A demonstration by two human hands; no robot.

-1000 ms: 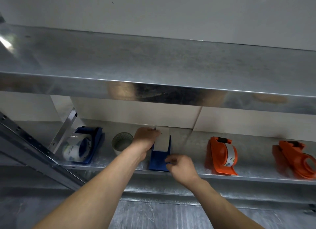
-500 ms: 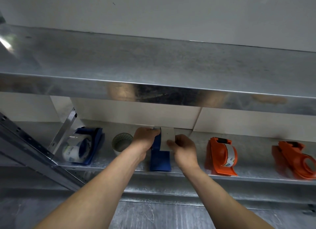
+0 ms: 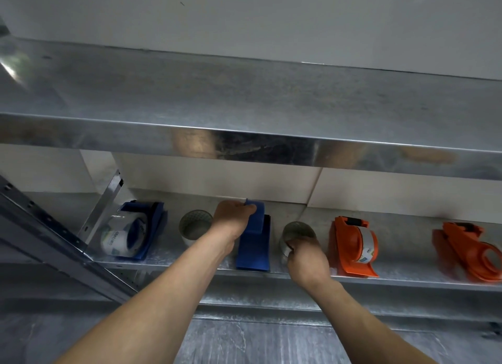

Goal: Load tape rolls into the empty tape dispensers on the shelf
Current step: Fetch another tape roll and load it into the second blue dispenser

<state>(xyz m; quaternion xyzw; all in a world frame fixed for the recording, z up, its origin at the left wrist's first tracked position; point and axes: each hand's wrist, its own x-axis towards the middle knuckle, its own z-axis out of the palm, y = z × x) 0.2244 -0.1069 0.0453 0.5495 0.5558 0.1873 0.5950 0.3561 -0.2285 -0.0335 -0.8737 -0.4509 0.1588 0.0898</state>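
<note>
Head view: the left hand [image 3: 233, 217] curls round the top of the blue dispenser [image 3: 254, 252] on the shelf [image 3: 407, 279], and the right hand [image 3: 307, 257] grips a roll [image 3: 297, 232] just right of it, which looks light, hard and smooth, so hold its round sides.

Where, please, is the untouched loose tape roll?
Head view, lower shelf, left of centre: the loose roll stands between the loaded blue dispenser and the left hand.

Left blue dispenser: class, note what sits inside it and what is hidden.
A printed tape roll sits inside the left blue dispenser. The roll covers the dispenser's inner wall, so that cannot be seen.
</note>
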